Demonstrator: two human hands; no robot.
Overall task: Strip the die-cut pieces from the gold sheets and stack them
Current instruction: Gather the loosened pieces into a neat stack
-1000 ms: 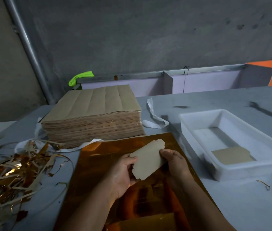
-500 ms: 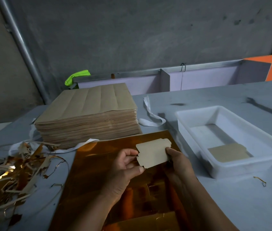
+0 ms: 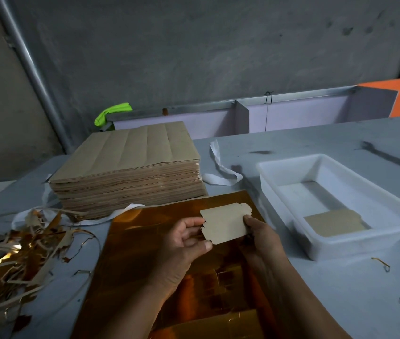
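- You've got the cut piece pinched at both short ends, left hand and right hand, up over the far part of the gold sheet.
- The tray sits just right of it, so your right hand's closer.
- The long side runs left-right, roughly like the piece in the tray.
- Only the tray's left wall to clear, I'd say.

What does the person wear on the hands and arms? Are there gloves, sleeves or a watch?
The left hand and the right hand are bare, without gloves or visible rings. Both forearms are uncovered to the picture's edge: no sleeve, no watch.
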